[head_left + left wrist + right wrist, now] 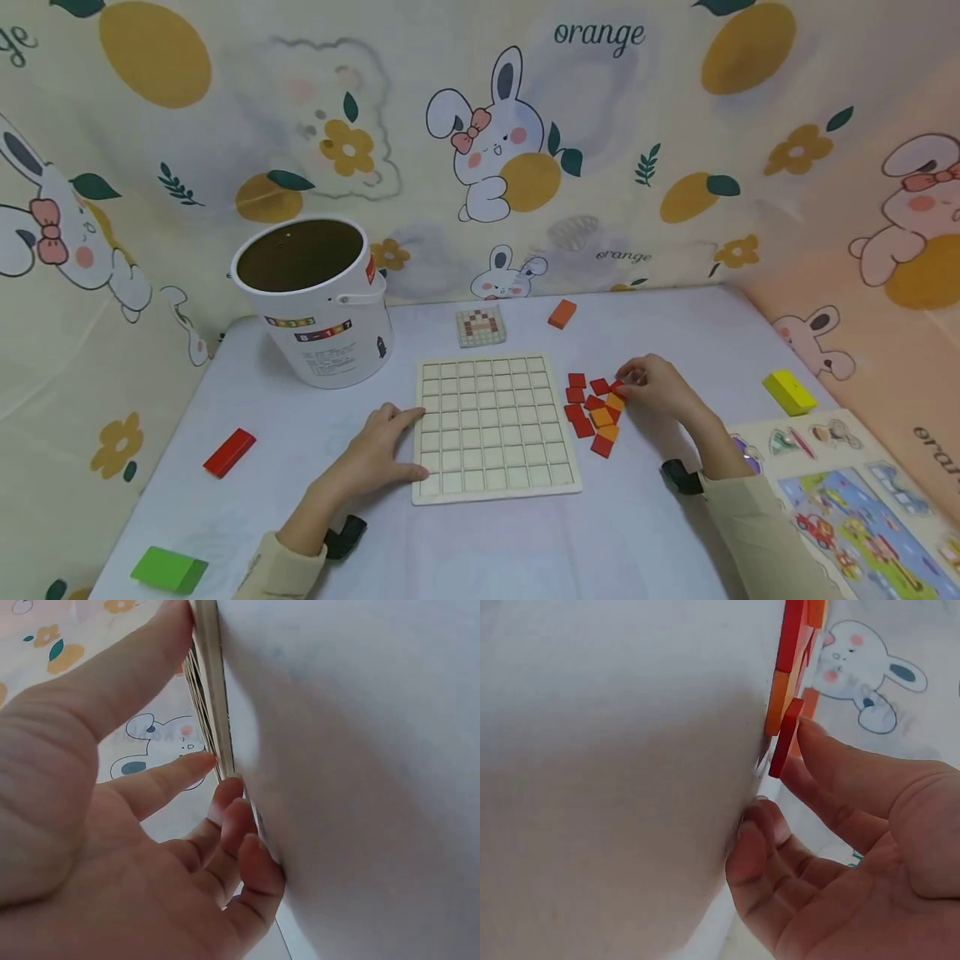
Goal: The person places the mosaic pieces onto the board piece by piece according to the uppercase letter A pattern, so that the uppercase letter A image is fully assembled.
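Observation:
A pale gridded board (pixel 491 429) lies flat on the table. My left hand (pixel 381 454) rests at its left edge, thumb and forefinger spread and touching the side; in the left wrist view the board's edge (pixel 214 697) runs along the fingertips. To the right of the board is a loose cluster of red tiles (pixel 576 396) and orange tiles (pixel 602 417). At the cluster's far right corner, my right hand (pixel 660 387) pinches a red tile (pixel 787 739) between thumb and forefinger. Its other fingers curl down by the table.
Behind the board lie a small patterned card (pixel 481 327) and an orange block (pixel 562 314). A white bucket (pixel 330 350) stands back left. Red (pixel 229 452) and green blocks (pixel 169 570) lie left; a yellow block (pixel 789 392) and picture puzzle (pixel 832 450) lie right.

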A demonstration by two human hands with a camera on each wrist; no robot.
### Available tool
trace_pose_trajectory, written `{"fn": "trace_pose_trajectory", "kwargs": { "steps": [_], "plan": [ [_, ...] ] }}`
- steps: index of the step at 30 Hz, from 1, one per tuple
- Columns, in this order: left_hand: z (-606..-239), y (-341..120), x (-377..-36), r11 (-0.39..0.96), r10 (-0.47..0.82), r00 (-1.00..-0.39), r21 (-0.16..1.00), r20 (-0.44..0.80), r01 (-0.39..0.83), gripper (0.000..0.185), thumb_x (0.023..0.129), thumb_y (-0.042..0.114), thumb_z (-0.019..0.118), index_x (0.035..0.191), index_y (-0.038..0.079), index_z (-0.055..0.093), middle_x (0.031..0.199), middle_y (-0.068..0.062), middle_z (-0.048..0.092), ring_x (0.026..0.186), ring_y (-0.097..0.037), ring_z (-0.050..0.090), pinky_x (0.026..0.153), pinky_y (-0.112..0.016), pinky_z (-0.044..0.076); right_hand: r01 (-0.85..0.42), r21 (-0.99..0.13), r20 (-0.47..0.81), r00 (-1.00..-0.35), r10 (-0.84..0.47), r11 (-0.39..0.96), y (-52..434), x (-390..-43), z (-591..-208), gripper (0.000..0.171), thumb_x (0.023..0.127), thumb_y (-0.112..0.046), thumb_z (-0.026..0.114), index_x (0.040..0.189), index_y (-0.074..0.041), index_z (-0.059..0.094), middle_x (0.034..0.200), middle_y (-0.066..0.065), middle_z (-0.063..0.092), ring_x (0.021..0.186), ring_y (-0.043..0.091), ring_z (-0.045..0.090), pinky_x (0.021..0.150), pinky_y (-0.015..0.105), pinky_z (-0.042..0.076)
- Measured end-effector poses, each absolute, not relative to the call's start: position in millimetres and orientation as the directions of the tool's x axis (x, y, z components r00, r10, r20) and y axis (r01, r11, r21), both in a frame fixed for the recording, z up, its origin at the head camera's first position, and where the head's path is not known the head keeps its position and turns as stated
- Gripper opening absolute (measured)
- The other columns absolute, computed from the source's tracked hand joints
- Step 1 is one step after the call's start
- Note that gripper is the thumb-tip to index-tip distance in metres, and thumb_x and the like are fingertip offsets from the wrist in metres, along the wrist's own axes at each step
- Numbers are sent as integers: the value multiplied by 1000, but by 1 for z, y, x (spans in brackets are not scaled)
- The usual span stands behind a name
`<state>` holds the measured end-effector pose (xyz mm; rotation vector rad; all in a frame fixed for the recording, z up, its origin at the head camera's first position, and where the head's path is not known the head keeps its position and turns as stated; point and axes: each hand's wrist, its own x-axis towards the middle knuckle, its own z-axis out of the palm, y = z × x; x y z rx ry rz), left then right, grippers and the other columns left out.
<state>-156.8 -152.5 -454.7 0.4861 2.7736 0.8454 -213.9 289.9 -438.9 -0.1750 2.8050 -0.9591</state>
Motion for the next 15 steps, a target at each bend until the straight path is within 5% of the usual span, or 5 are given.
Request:
{"fn": "trace_pose_trajectory", "kwargs": {
  "steps": [15],
  "plan": [
    [-458, -154, -159, 787, 346, -932, 574, -108, 226, 96, 65, 45, 91, 146, 13, 51, 107, 0, 48, 91, -15, 40, 78, -34, 41, -63, -753, -86, -977, -193, 655, 280, -225, -438, 17, 92, -3, 68, 107, 4, 65, 92, 12, 60, 85, 27, 56, 69, 28, 51]
  ]
}}
